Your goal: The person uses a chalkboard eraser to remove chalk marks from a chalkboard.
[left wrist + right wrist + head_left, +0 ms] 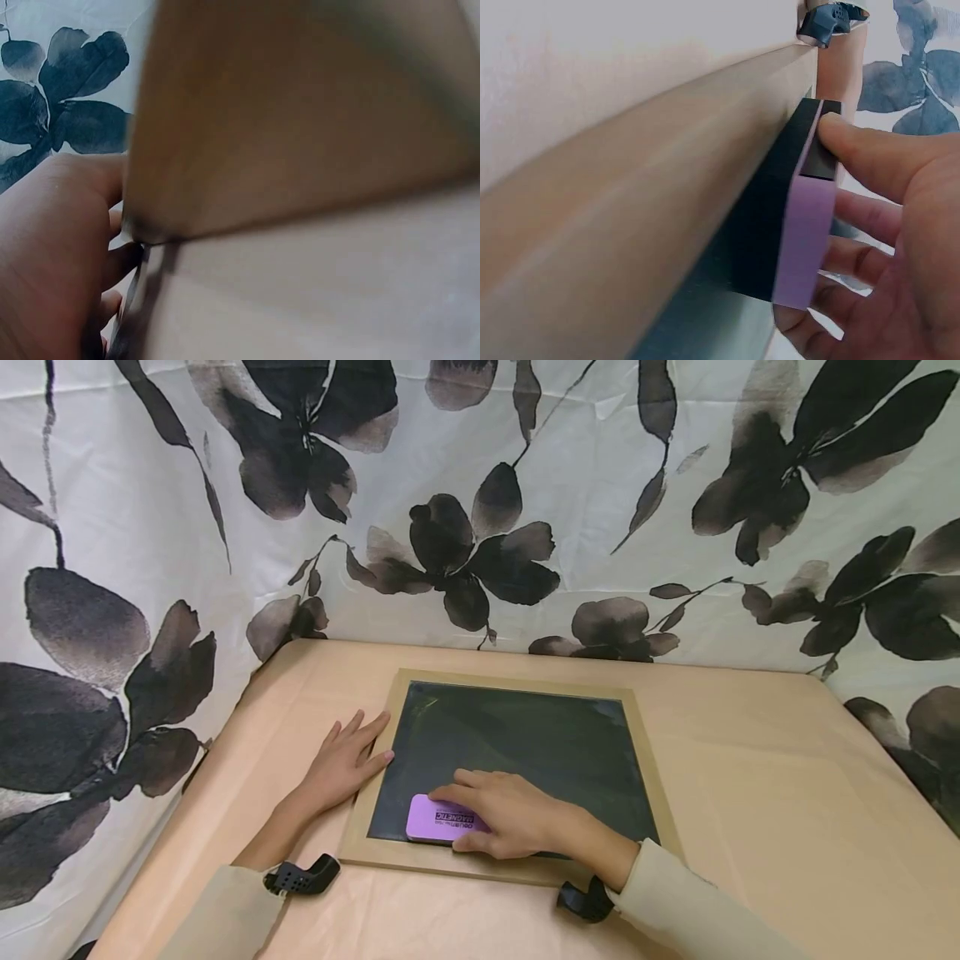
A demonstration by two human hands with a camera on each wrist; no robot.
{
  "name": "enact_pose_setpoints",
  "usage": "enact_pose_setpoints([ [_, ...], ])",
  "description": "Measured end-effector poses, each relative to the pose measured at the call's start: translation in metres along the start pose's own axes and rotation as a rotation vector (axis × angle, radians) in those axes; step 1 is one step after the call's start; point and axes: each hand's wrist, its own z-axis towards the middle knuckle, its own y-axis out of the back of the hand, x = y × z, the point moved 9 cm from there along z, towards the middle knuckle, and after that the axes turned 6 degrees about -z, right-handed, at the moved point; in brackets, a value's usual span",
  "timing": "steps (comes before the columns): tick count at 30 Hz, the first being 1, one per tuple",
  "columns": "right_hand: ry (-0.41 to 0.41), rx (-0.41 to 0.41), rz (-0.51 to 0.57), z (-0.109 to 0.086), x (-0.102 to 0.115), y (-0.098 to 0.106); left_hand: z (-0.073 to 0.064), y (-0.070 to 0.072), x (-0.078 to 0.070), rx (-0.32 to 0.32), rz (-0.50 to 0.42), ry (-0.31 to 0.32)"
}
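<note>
A small blackboard (517, 735) with a light wooden frame (450, 865) lies on the table. At its lower left is a purple board eraser (431, 818) with "MAGNETIC" printed on top and a dark underside. My right hand (517, 814) grips the eraser from the right, thumb on the near side. In the right wrist view, the purple eraser (806, 240) sits between thumb and fingers, close to the frame. My left hand (343, 766) rests at the board's left edge, fingers extended and touching the frame. The left wrist view shows that hand (56, 255) beside the blurred frame (300, 127).
A tan cover (772, 802) lies over the table around the board. Behind it and to the sides hangs white cloth (592, 527) with dark flowers. Black wrist devices (303, 877) are strapped on both wrists. Faint yellowish chalk marks (427, 703) show at the board's upper left.
</note>
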Motion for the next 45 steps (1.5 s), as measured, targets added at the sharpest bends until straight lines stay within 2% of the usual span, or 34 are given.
enact_pose_setpoints([
  [6, -0.011, 0.019, -0.032, -0.026, -0.006, 0.003, 0.000, -0.002, -0.002, 0.012, 0.009, -0.013],
  [15, -0.115, -0.076, -0.094, -0.111, -0.037, 0.018, 0.001, 0.002, -0.006, 0.018, 0.018, -0.012],
  [19, -0.126, -0.124, -0.114, -0.141, -0.044, 0.027, 0.001, 0.004, -0.005, 0.010, 0.021, -0.010],
  [26, -0.118, -0.164, -0.190, -0.177, -0.053, 0.034, -0.003, 0.002, -0.003, 0.009, 0.018, -0.011],
  [29, -0.141, -0.197, -0.206, -0.189, -0.056, 0.041, -0.005, 0.002, -0.003, 0.000, 0.022, -0.015],
  [31, -0.191, -0.235, -0.201, -0.197, -0.061, 0.051, -0.006, 0.002, -0.003, -0.002, 0.024, -0.020],
  [33, -0.280, -0.265, -0.194, -0.208, -0.070, 0.063, -0.007, 0.000, -0.002, 0.000, 0.025, -0.023],
  [38, -0.529, -0.302, -0.264, -0.241, -0.109, 0.084, -0.008, -0.001, -0.003, -0.008, 0.023, -0.028],
  [41, -0.662, -0.327, -0.292, -0.260, -0.137, 0.084, -0.009, -0.001, -0.004, -0.022, 0.021, -0.033],
  [45, -0.823, -0.355, -0.246, -0.279, -0.168, 0.071, -0.011, -0.003, -0.004, -0.022, 0.019, -0.033],
])
